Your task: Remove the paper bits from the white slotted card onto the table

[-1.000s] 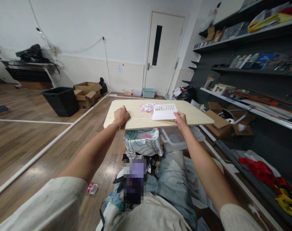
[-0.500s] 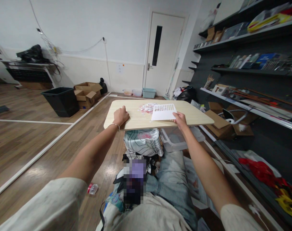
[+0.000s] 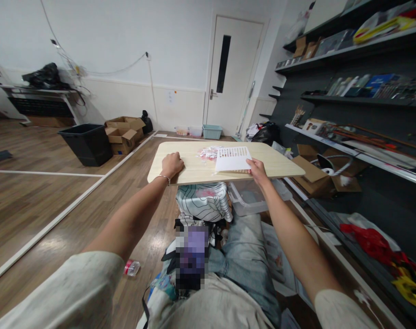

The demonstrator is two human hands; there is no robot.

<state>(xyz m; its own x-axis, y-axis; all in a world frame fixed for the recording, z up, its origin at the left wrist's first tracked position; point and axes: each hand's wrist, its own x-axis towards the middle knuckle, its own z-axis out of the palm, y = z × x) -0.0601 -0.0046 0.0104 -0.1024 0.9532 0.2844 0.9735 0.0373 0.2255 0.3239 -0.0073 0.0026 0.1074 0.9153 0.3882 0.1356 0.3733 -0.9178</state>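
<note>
A pale wooden tabletop (image 3: 194, 171) with rounded corners stands in front of me. My right hand (image 3: 258, 169) grips a white card (image 3: 232, 163) by its near right corner, thumb on top. Rows of slots are cut through the card's far half, and it is held tilted just over the board. Left of the card and partly behind it lies a pile of small white and pink pieces (image 3: 208, 153). My left hand (image 3: 173, 163) rests on the board's left part as a closed fist, with nothing visible in it.
Below the tabletop are a patterned cloth-covered bundle (image 3: 204, 203) and a clear plastic bin (image 3: 249, 205). A dark bin (image 3: 88, 145) and cardboard boxes (image 3: 124, 135) stand at left. Loaded shelves (image 3: 348, 98) line the right wall. A small jar (image 3: 131, 267) lies on the floor.
The white card has tipped slightly, and its near edge now shows a narrow gap above the board. My left hand stays in place.
</note>
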